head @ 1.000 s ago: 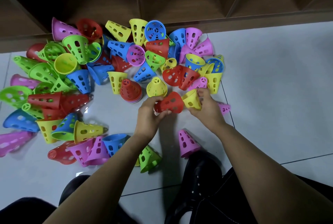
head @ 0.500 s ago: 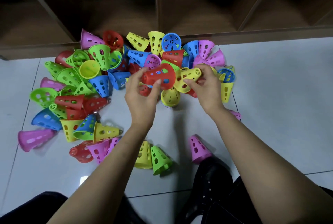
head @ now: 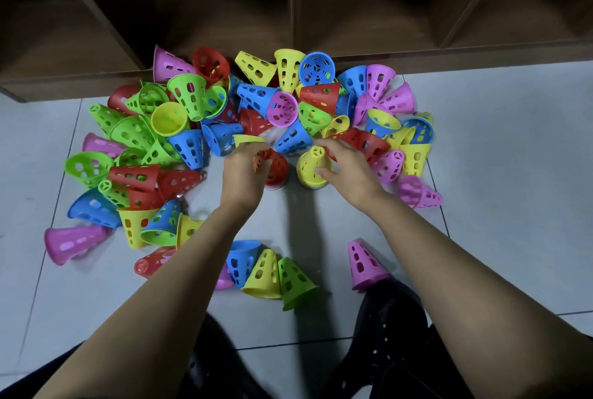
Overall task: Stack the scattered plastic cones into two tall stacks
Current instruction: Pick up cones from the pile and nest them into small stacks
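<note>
My left grip (head: 242, 174) curls around the red cone (head: 276, 167). My right grip (head: 349, 167) curls around the yellow cone (head: 310, 169). Both cones stand side by side on the floor (head: 497, 158), right by the big pile (head: 187, 95). The pile reaches the shelf edge (head: 449, 57). Bare floor lies between my arms and off to the right.

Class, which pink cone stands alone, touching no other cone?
The pink cone beside the black shoe, nearest the viewer; every other pink one lies against other cones.
</note>
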